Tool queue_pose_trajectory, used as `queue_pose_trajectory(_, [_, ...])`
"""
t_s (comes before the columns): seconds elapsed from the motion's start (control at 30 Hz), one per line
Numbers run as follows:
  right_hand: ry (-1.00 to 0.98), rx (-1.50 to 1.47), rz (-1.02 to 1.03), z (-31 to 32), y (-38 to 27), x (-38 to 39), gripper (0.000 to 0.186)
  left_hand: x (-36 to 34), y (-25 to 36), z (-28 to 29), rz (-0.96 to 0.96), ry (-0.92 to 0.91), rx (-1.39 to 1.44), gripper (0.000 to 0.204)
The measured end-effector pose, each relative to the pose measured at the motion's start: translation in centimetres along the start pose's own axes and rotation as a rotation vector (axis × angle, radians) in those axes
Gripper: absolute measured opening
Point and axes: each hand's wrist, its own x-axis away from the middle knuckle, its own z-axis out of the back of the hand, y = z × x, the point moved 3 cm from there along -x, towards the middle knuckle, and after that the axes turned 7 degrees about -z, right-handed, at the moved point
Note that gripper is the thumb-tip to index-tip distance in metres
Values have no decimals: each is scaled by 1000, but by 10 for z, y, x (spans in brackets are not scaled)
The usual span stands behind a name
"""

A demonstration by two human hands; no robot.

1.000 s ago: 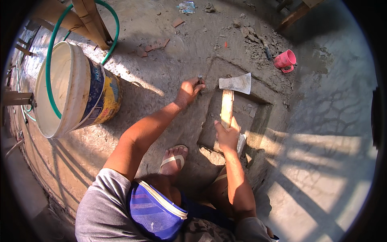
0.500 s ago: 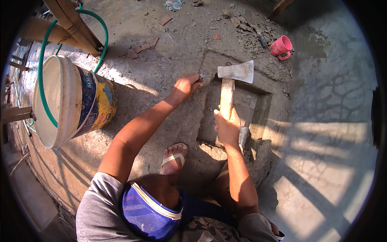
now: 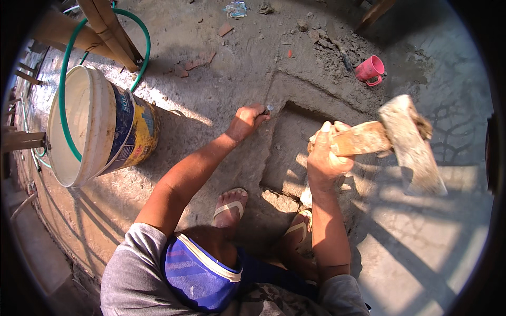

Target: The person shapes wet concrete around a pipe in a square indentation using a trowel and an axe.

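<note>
My right hand (image 3: pixel 328 155) is wrapped round the wooden handle of a hatchet (image 3: pixel 414 150). Its broad metal head, slightly blurred, is raised out to the right over the smooth floor. Closer to the middle, my left hand (image 3: pixel 245 122) is closed on what looks like a chisel (image 3: pixel 269 109); only its shiny metal end shows above the fingers. That fist rests at the left edge of a rectangular pit (image 3: pixel 287 137) cut into the rough grey floor. My right hand and forearm hide part of the pit's right side.
A big paint bucket (image 3: pixel 118 124) stands at the left, with a green hose (image 3: pixel 64 100) looped over it by bamboo poles (image 3: pixel 108 31). A pink mug (image 3: pixel 369 68) lies beside loose rubble (image 3: pixel 329 45) at the far right. My sandalled feet (image 3: pixel 230 207) are at the pit's near side.
The hatchet has swung up and to the right, its head turning away from the chisel. My left hand stays at about the same place on the pit's edge.
</note>
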Motion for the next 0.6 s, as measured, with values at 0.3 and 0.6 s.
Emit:
queue_pose_trajectory(0.3, [-433, 34, -656, 2, 0, -12, 21, -2, -6, 2, 27, 7, -12, 17])
queue_pose_trajectory(0.6, [-278, 241, -261, 1, 44, 19, 23, -4, -2, -5, 37, -10, -7, 16])
